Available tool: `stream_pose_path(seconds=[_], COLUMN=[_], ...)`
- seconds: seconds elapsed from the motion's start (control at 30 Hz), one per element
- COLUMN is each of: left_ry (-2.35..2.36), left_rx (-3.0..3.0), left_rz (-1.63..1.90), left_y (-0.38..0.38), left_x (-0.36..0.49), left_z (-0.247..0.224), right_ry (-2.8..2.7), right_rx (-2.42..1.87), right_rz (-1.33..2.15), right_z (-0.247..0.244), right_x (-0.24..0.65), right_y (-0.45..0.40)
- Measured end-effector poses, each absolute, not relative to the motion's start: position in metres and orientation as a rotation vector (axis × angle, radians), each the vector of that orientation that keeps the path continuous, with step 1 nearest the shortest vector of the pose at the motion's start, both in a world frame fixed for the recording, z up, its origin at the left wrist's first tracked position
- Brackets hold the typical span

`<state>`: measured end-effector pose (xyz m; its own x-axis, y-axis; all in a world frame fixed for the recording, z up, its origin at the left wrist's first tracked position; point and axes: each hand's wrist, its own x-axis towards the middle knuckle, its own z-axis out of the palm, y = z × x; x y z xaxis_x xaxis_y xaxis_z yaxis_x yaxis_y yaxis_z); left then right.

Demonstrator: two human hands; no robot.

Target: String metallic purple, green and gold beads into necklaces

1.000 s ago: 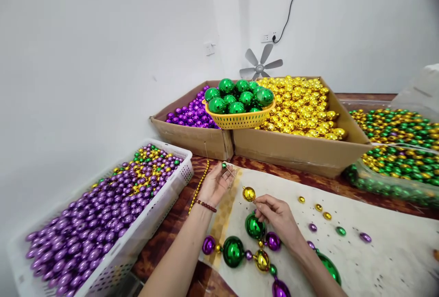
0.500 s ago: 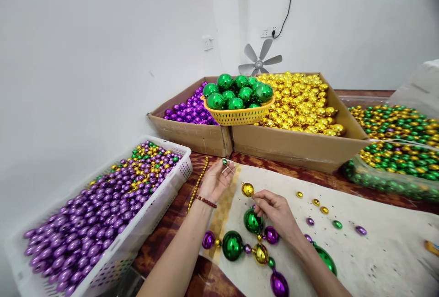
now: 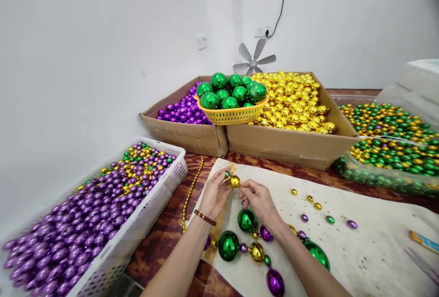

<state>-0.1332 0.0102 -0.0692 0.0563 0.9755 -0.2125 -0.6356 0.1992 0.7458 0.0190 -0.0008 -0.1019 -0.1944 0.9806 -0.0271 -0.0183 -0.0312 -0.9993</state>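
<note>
Between both hands above the pale cloth (image 3: 343, 260), the gold bead (image 3: 235, 181) sits pinched by the right hand (image 3: 258, 197), while the left hand (image 3: 215, 193) pinches a small green bead (image 3: 227, 174) touching it. Just below lies a strung garland (image 3: 252, 246) of green, purple and gold balls; a white crate (image 3: 137, 237) of purple beads stands left on the worktop (image 3: 161, 246).

No legible text anywhere.

The white crate (image 3: 151, 205) of purple beads is cut off at the lower left edge.
</note>
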Motion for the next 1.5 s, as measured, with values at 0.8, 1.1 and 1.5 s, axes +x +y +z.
stream_pose_path(seconds=[0.8,1.1,1.5], left_ry=[1.021,1.006,1.020], left_rx=[0.939,1.089,1.170], left_rz=[1.105,0.925,0.884], left_y=[0.026,0.020,0.017], left_x=[-0.109,-0.122,-0.129], left_z=[-0.074,-0.081,-0.083], right_ry=[-1.206,-0.838,-1.003], right_rx=[-1.145,-1.089,-1.006], right_rz=[1.359,1.361,1.487], right_z=[-0.074,-0.076,-0.075], right_x=[0.031,0.045,0.038], right_y=[0.044,0.050,0.035])
